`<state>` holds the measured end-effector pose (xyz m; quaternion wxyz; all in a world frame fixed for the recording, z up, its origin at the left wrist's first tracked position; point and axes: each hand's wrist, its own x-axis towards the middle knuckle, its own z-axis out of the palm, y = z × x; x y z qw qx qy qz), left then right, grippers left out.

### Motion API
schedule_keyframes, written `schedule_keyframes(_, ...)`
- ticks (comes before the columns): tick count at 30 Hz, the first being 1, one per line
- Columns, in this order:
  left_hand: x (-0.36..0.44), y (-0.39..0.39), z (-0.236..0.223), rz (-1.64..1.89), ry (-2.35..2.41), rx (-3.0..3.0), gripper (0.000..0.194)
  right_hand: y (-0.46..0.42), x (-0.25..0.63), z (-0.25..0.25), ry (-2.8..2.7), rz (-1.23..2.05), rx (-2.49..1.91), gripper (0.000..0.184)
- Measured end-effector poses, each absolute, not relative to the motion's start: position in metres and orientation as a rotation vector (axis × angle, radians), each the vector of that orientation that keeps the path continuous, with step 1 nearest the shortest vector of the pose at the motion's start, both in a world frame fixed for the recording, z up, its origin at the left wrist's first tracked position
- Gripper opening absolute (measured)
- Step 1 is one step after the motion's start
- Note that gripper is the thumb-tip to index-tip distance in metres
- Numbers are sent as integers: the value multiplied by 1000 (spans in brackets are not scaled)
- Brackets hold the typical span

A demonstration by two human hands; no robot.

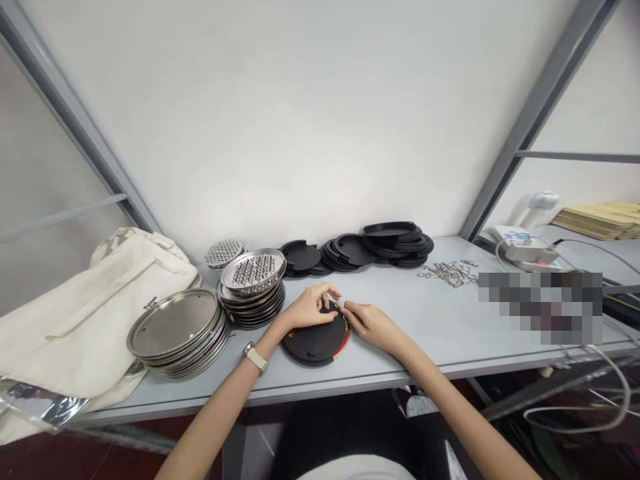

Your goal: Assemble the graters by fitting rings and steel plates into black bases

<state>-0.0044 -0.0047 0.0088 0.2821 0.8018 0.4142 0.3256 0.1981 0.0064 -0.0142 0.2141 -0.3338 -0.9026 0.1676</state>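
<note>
A round black disc (313, 343) lies near the table's front edge, with a red and yellow strip along its right rim. My left hand (311, 308), with a watch on the wrist, is at the disc's far side. Its thumb lies on the disc and its fingers curl round by the rim. My right hand (369, 325) is closed in a pinch at the upper right rim, close to the left fingertips. Whatever small piece sits between the right fingertips is hidden. Left of the hands stands a stack of round metal graters (254, 273).
Round metal plates (175, 323) are stacked at the left beside a cream bag (95, 287). Black round holders (395, 243) lie piled along the wall. Small metal hooks or clips (449, 273) are scattered to the right. Further right are a white device (525, 247) and cables.
</note>
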Motion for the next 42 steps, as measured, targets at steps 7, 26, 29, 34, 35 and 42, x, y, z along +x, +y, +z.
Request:
schedule_keyframes(7,-4,-5,6,884,1079,2134,35,8,198,-16,-2517,479,-918,27)
schedule_keyframes(26,-3,-4,5,864,1122,2145,36,6,198,-13,-2524,465,-943,28)
schedule_keyframes(29,-4,-4,3,893,1139,2181,34,6,197,-13,-2527,469,-945,29)
schedule_keyframes(34,-5,-4,3,901,1142,2243,31,5,197,-13,-2512,489,-945,27)
schedule_keyframes(35,-5,-5,4,893,1131,2247,30,5,197,-12,-2508,492,-942,27)
schedule_keyframes(42,-4,-8,9,865,1117,2236,27,4,198,-13,-2501,516,-914,26)
